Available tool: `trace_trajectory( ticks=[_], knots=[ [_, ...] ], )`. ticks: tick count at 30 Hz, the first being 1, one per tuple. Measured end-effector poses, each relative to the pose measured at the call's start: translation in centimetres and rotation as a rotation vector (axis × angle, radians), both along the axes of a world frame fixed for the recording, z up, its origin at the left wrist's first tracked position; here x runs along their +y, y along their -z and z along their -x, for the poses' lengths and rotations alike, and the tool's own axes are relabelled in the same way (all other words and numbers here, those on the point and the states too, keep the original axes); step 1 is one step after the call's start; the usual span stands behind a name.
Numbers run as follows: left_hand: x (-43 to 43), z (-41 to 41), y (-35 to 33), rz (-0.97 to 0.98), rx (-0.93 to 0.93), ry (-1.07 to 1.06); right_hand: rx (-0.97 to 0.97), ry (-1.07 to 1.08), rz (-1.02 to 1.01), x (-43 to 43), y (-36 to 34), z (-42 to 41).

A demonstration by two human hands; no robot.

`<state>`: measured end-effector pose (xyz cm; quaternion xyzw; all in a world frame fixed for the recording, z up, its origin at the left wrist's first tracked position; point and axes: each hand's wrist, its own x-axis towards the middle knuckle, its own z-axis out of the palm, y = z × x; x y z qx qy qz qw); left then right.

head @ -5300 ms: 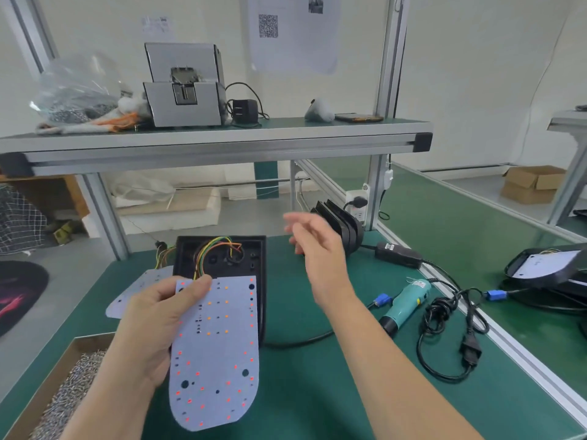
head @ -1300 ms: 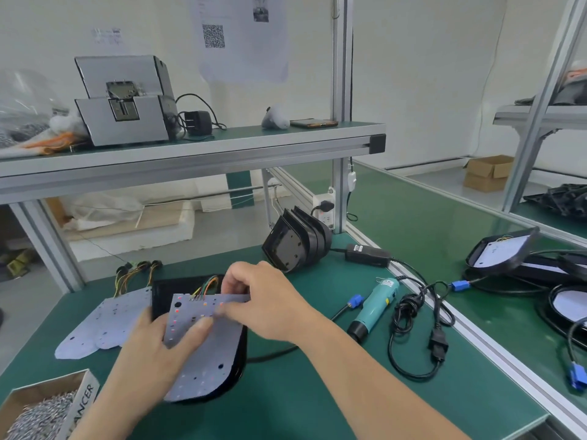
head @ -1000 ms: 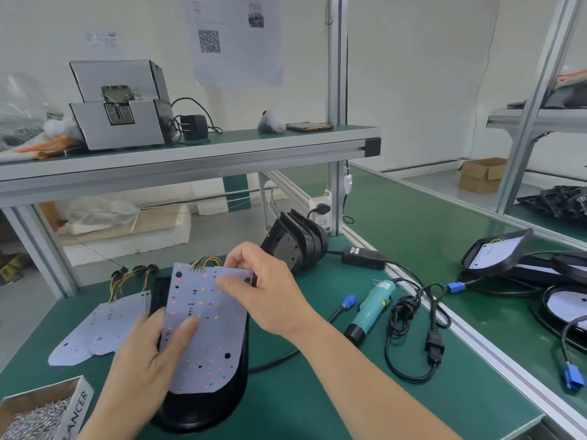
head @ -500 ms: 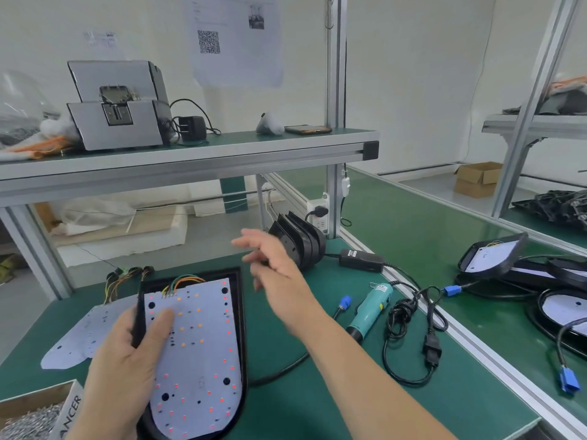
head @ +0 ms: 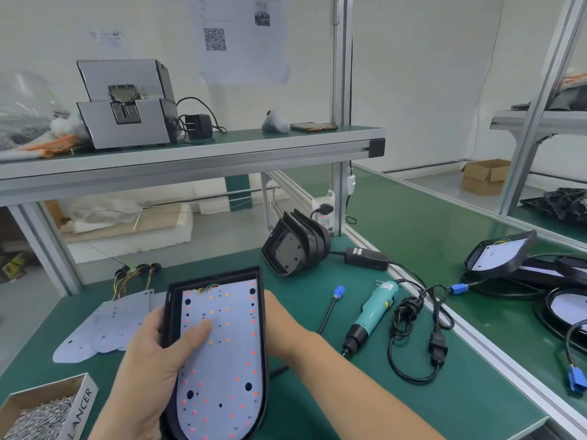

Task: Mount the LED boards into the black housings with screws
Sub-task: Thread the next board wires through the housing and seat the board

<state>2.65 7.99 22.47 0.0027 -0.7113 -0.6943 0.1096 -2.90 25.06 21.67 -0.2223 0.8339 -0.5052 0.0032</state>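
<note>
In my left hand (head: 149,357), clamped, is the black housing (head: 263,315) by its left edge, thumb on the LED board (head: 228,363). Behind its right edge my right hand (head: 281,325) hides, so I cannot tell its grip. Open mat (head: 305,290) lies beyond.

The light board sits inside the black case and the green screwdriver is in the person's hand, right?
Not quite. The head view shows the green screwdriver lying on the table, in nobody's hand. The light board does sit inside the black case.

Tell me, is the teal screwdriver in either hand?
No, the teal screwdriver lies untouched on the green bench, apart from the left hand and right hand at the black housing.
</note>
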Motion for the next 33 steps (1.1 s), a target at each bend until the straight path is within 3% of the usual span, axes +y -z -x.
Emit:
trace_trajectory(
  ticks=[3, 7, 10, 12, 29, 33],
  knots=[
    [-0.4, 0.2, 0.4, 0.000, -0.019, -0.023, -0.007, 0.013, -0.049, 0.9, -0.7, -0.4],
    [-0.8, 0.4, 0.4, 0.005, -0.026, -0.038, -0.259, 0.060, 0.503, 2.8, -2.4, -1.1],
    [-0.3, 0.2, 0.4, 0.028, 0.000, -0.030, -0.254, -0.012, 0.357, 2.8, -2.8, -1.7],
    [0.1, 0.2, 0.4, 0.026, 0.008, -0.030, -0.199, 0.076, 0.319, 2.3, -2.9, -2.0],
    [1.4, 0.3, -1.0, -0.170, -0.004, 0.038, -0.078, 0.123, 0.491, 1.5, -0.9, -2.3],
    [0.9, 0.0, -1.6, -0.163, 0.046, 0.117, -0.216, -0.071, 0.593, 3.0, -0.9, -1.8]
  ],
)
